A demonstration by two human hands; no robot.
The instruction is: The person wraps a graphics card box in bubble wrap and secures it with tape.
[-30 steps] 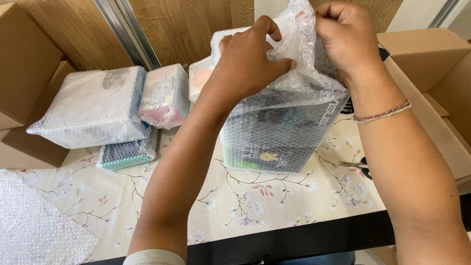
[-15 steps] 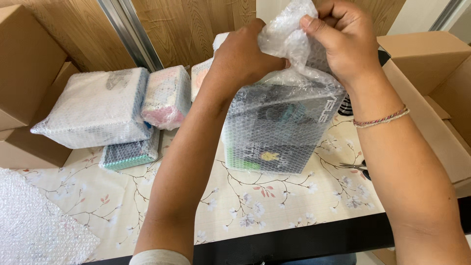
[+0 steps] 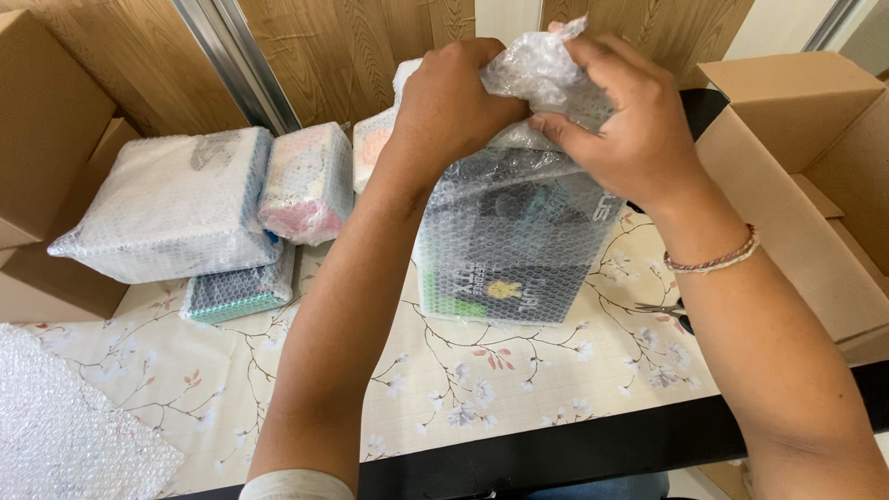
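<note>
A dark box wrapped in bubble wrap (image 3: 505,245) stands upright on the floral tablecloth (image 3: 435,380). Both of my hands are at its top. My left hand (image 3: 454,102) grips the gathered wrap on the left side. My right hand (image 3: 616,116) pinches the bunched loose end of the bubble wrap (image 3: 537,65) above the box. A thin bracelet sits on my right wrist.
Wrapped parcels lie at the left: a large white one (image 3: 176,204), a pink one (image 3: 306,181) and a teal one (image 3: 236,292). Open cardboard boxes stand at the right (image 3: 806,157) and far left (image 3: 46,139). A loose bubble wrap sheet (image 3: 65,435) lies at the near left. Scissors (image 3: 667,310) lie by my right forearm.
My hands have drawn together over the box top, bunching the loose wrap tighter. The box stays upright in place.
</note>
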